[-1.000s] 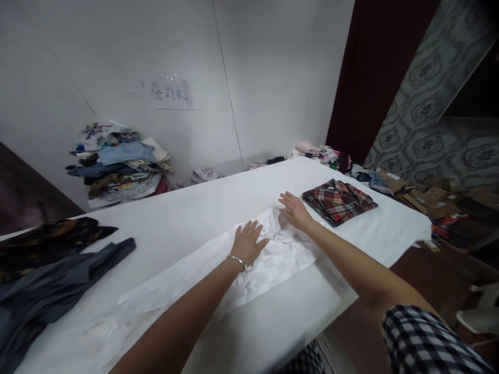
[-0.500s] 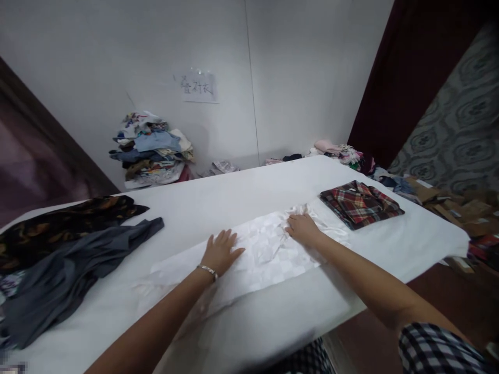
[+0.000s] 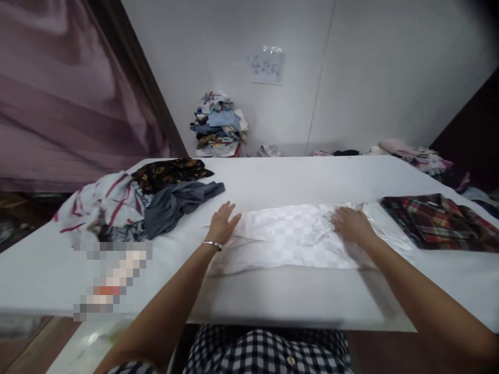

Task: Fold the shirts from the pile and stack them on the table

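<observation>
A white shirt lies flat in a long strip on the white worktop, near its front edge. The left hand rests palm down on the shirt's left end, fingers spread and flat, with a bracelet at the wrist. The right hand presses on the shirt's right part, by the crumpled collar; its fingers lie together on the cloth, pinching nothing that can be made out.

Right of the shirt, apart from it, lies one folded plaid shirt. Left of the shirt sit three loose garments: a grey one nearest, a dark patterned one behind it, a white one with red stripes farthest left. Behind the worktop, one clothes heap stands against the wall under a paper note; another heap lies to the right. Nothing lies between the hands and the shirt.
</observation>
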`<state>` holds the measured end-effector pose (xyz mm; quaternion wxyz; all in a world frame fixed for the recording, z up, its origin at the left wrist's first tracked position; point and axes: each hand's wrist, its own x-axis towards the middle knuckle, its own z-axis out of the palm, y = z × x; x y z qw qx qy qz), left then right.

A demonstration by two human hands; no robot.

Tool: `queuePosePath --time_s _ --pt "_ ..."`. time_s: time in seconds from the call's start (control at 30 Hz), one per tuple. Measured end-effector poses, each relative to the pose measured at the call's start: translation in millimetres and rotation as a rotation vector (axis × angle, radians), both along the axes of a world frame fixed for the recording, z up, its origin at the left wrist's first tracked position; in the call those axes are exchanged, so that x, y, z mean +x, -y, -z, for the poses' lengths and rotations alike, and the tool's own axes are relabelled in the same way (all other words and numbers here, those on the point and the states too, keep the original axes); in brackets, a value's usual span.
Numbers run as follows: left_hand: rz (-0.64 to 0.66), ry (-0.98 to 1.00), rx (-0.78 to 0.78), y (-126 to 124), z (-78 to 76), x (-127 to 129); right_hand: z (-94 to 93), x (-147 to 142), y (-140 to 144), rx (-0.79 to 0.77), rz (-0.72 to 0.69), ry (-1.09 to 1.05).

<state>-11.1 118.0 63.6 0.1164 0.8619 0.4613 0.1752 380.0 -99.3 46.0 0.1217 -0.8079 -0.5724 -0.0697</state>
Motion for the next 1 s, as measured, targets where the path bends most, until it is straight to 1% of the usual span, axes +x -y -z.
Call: queuePosePath --time_s 0.07,0.1,0.2,0.23,0.3,0.37,0.47,0.57,0.63,0.73,0.83,0.9,0.97,1.0 --pt "-0.093 0.048 0.03 -6 -5.2 -22 -4.4 -18 -5 0.045 -0.05 0.005" --pt "-0.145 0.052 0.027 -7 -6.4 -33 -6.8 -31 -8 0.076 -0.1 -0.018" --pt "-0.307 0.038 0.01 0 -5.7 -64 -8.5 -73 -20 0.141 -0.247 -0.109" --pt "-0.359 0.031 0.002 4 -4.7 -71 -5.9 -86 -24 0.134 -0.265 -0.126" --pt "-0.449 0.008 -0.038 14 -3.0 -81 4.5 -105 -30 0.063 -0.249 -0.133" --pt "-0.496 -0.041 -0.102 24 -2.1 -84 19.5 -114 -33 -0.028 -0.204 -0.107" --pt "-0.477 -0.086 -0.183 34 -2.0 -80 39.3 -115 -34 -0.076 -0.164 -0.048" --pt "-0.437 -0.004 -0.199 35 -1.3 -72 45.7 -112 -34 -0.075 -0.158 -0.038" --pt "-0.419 0.061 -0.187 31 0.2 -69 42.7 -110 -33 -0.09 -0.154 -0.07" --pt "-0.376 0.114 -0.192 20 3.0 -66 32.6 -109 -30 -0.11 -0.159 -0.188" --pt "-0.283 0.144 -0.177 7 2.1 -63 24.2 -110 -24 -0.092 -0.234 -0.257" --pt "-0.247 0.173 -0.141 1 -3.6 -58 23.0 -112 -20 -0.079 -0.317 -0.241" --pt "-0.243 0.215 -0.104 -3 -14.5 -52 25.1 -115 -18 -0.054 -0.374 -0.228" --pt "-0.237 0.266 -0.089 -4 -21.5 -48 26.7 -116 -17 -0.026 -0.388 -0.232"
